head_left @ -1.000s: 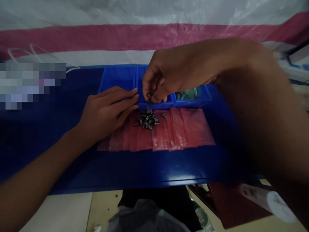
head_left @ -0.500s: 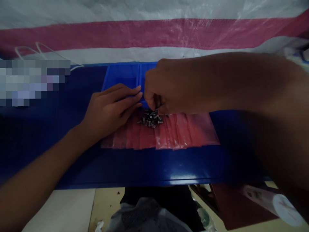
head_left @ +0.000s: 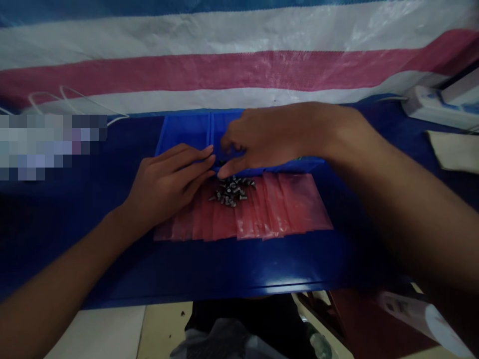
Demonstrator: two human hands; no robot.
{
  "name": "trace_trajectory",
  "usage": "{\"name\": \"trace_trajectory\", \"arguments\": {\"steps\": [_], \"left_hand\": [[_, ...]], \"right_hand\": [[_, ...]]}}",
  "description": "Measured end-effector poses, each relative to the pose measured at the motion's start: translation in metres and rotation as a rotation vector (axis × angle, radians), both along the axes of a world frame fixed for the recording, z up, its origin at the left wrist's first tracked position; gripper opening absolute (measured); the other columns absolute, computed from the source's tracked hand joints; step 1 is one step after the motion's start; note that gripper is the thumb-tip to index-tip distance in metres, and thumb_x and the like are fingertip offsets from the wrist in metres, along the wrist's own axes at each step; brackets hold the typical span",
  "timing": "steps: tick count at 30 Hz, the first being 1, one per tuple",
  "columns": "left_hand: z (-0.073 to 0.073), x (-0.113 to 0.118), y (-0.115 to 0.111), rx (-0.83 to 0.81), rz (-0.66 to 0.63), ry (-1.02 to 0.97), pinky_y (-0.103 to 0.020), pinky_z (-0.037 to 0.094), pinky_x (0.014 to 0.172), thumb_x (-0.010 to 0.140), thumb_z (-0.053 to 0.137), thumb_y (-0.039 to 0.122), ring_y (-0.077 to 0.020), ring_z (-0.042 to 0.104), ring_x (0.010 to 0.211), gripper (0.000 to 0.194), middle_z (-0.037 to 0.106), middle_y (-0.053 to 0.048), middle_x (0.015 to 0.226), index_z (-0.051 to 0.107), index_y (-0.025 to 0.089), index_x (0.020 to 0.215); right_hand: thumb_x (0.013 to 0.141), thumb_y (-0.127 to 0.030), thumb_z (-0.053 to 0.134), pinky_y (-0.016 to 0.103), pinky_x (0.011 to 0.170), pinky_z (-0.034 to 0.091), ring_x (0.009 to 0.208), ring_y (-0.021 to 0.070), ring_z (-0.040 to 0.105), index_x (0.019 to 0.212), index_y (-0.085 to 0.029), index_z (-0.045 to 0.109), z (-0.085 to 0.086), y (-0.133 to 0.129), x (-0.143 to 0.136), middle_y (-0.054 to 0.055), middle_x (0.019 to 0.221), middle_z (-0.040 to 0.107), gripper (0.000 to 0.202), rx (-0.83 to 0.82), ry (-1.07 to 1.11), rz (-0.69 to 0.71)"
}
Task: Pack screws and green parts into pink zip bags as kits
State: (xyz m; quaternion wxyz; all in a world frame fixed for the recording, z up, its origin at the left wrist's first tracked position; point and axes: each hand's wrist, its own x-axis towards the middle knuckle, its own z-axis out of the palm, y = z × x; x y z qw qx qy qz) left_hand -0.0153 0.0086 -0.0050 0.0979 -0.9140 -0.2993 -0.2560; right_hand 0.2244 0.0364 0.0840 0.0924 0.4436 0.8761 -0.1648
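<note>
Left hand (head_left: 164, 179): left of centre, fingers outstretched, close together, tips near the blue bins (head_left: 211, 130)
Right hand (head_left: 223, 160): upper centre, over the blue bins, thumb spread from curled fingers
Screws (head_left: 231, 191): heaped mid-frame on the red bags (head_left: 305, 199), near the thumb
Red bags: overlapping row on the blue table (head_left: 209, 269)

Metal screws (head_left: 230, 191), glossy plastic bags (head_left: 302, 202)

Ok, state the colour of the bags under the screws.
The bags are pinkish red, best in the head view.
</note>
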Motion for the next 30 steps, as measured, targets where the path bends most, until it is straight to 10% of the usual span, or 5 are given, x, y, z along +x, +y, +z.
{"name": "trace_trajectory", "arguments": {"steps": [19,30], "left_hand": [[-0.003,0.000,0.002,0.116,-0.083,-0.024,-0.038,0.071,0.086,0.111,0.068,0.023,-0.0216,0.083,0.106,0.019,0.084,-0.002,0.126,0.074,0.029,0.129],[-0.002,0.002,0.002,0.122,-0.057,-0.010,-0.037,0.074,0.083,0.113,0.067,0.026,-0.0202,0.084,0.102,0.016,0.084,0.000,0.121,0.074,0.032,0.126]], "right_hand": [[0.106,-0.063,0.069,0.030,0.063,0.032,0.062,0.0117,0.050,0.095,-0.010,0.077,-0.021,0.020,-0.007,-0.003,0.069,0.062,0.055,-0.127,-0.016,0.210],[0.099,-0.021,0.084,0.021,0.060,0.044,0.067,0.0101,0.060,0.098,-0.015,0.078,-0.013,0.030,0.004,-0.004,0.072,0.067,0.008,-0.363,0.291,-0.003]]}}
